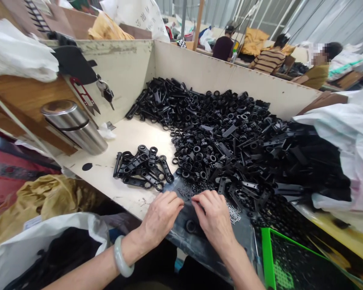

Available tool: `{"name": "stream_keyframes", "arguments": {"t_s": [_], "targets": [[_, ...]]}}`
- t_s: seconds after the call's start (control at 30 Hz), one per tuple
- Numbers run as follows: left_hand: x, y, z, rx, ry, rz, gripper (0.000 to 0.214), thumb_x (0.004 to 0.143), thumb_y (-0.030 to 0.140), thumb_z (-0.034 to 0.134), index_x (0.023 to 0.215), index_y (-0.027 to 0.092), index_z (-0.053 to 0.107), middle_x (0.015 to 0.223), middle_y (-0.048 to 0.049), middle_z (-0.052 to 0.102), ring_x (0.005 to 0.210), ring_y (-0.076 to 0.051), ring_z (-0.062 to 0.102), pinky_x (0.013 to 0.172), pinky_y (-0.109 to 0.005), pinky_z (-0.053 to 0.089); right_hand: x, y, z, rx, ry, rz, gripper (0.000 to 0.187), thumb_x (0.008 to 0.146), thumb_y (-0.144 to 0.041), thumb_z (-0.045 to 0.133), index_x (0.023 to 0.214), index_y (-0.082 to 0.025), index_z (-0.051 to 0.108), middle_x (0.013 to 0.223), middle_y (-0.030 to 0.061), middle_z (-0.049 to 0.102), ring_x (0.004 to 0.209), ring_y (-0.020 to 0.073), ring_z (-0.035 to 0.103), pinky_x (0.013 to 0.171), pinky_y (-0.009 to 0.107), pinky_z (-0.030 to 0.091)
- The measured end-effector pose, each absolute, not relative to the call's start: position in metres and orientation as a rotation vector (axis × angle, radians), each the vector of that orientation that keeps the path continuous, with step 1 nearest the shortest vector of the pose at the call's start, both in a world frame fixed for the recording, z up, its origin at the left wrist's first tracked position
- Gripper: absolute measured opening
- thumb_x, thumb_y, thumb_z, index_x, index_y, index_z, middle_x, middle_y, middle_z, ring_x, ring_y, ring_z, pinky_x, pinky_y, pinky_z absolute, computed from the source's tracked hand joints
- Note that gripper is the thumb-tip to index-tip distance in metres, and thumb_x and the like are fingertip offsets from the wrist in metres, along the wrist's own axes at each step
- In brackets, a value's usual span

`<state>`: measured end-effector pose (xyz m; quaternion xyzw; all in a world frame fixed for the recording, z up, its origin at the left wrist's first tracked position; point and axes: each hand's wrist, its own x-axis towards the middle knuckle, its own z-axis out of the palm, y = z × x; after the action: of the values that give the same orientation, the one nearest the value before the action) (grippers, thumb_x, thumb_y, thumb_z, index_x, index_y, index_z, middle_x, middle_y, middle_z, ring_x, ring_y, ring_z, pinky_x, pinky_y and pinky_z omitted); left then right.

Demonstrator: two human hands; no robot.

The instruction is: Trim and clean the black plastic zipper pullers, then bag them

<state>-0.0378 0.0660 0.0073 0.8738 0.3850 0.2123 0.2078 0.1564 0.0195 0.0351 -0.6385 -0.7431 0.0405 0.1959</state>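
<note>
My left hand and my right hand rest close together, backs up, on a dark plate at the near edge of the bench. Their fingers curl down and pinch toward each other; what they hold is hidden. A black ring part lies on the plate between my wrists. Small metal screws are scattered just right of my right hand. A small cluster of black lever-shaped plastic parts lies ahead of my left hand. A large heap of black plastic parts fills the bench beyond.
A steel flask leans at the left wall of the boxed bench, with red snips hung above. A green crate sits at lower right, white bags at right. Other people sit at benches behind.
</note>
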Motion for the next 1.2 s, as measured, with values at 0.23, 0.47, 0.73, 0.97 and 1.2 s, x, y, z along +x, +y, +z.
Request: {"name": "stream_keyframes", "arguments": {"t_s": [0.23, 0.47, 0.73, 0.97, 1.2], "targets": [[-0.046, 0.062, 0.034, 1.685, 1.178, 0.627, 0.016, 0.098, 0.026, 0.056, 0.089, 0.020, 0.068, 0.083, -0.0006, 0.066, 0.075, -0.017, 0.057, 0.070, -0.028, 0.043, 0.151, 0.041, 0.031, -1.737, -2.278, 0.099, 0.015, 0.101, -0.018, 0.056, 0.094, -0.024, 0.069, 0.088, 0.0026, 0.068, 0.086, 0.0211, 0.059, 0.077, 0.036, 0.038], [-0.046, 0.062, 0.044, 0.832, 1.030, 0.586, 0.026, 0.090, 0.041, 0.068, 0.093, 0.016, 0.064, 0.072, 0.0042, 0.057, 0.053, -0.006, 0.032, 0.052, -0.023, 0.021, 0.158, 0.048, 0.043, -1.750, -2.246, 0.151, 0.020, 0.097, -0.020, 0.059, 0.079, -0.024, 0.065, 0.079, 0.0020, 0.067, 0.079, 0.0209, 0.062, 0.068, 0.033, 0.044], [-0.047, 0.051, 0.058, 0.563, 0.851, 0.573, 0.029, 0.086, 0.040, 0.075, 0.094, 0.015, 0.062, 0.074, 0.0040, 0.057, 0.051, -0.003, 0.030, 0.052, -0.021, 0.020, 0.131, 0.011, 0.056, -1.560, -1.274, 0.845, 0.019, 0.093, -0.040, 0.070, 0.091, -0.021, 0.074, 0.084, 0.0033, 0.074, 0.075, 0.0174, 0.070, 0.067, 0.024, 0.057], [-0.042, 0.037, 0.066, 0.576, 0.856, 0.621, 0.027, 0.083, 0.037, 0.077, 0.088, 0.014, 0.064, 0.072, 0.0030, 0.059, 0.051, -0.004, 0.031, 0.052, -0.020, 0.022, 0.111, -0.006, 0.048, -1.395, -1.049, 0.915, 0.010, 0.086, -0.033, 0.078, 0.085, -0.023, 0.079, 0.086, 0.0036, 0.076, 0.080, 0.0171, 0.072, 0.070, 0.021, 0.060], [-0.043, 0.027, 0.064, 0.520, 0.858, 0.621, 0.026, 0.082, 0.036, 0.076, 0.085, 0.015, 0.062, 0.071, 0.0034, 0.057, 0.051, -0.003, 0.031, 0.051, -0.021, 0.019, 0.111, -0.017, 0.045, -1.366, -1.185, 0.789, 0.005, 0.085, -0.025, 0.078, 0.088, -0.024, 0.082, 0.087, 0.0049, 0.079, 0.079, 0.0180, 0.076, 0.071, 0.020, 0.062]]}}
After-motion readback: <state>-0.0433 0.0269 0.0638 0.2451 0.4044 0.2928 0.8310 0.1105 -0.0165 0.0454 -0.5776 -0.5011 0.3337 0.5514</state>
